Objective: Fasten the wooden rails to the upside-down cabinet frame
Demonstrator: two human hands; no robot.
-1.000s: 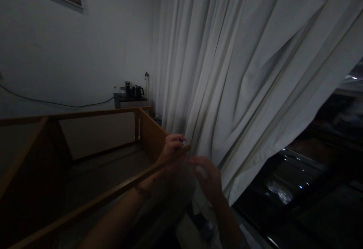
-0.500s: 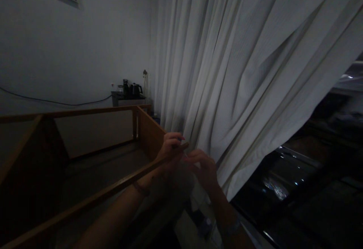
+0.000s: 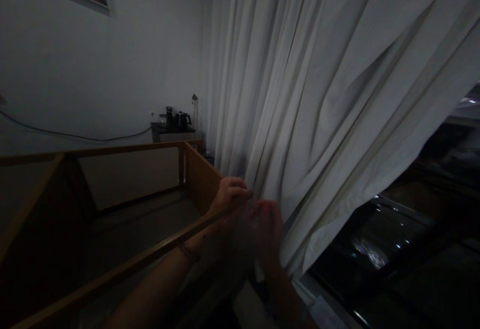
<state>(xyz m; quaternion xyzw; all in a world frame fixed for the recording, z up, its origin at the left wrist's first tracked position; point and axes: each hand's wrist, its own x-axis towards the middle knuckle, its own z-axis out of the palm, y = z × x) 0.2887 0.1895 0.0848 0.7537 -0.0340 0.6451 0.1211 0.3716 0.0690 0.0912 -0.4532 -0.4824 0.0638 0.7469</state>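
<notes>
Left hand [image 3: 229, 195] bends its fingers around the right end of the wooden frame's near rail [image 3: 161, 245]. Right hand [image 3: 269, 225], blurred, is just beside that end, fingers bent; whether it grips anything, I cannot tell. White curtain [image 3: 300, 94] hangs beyond; black kettle [image 3: 182, 121] stands near the cabinet's right edge.
</notes>
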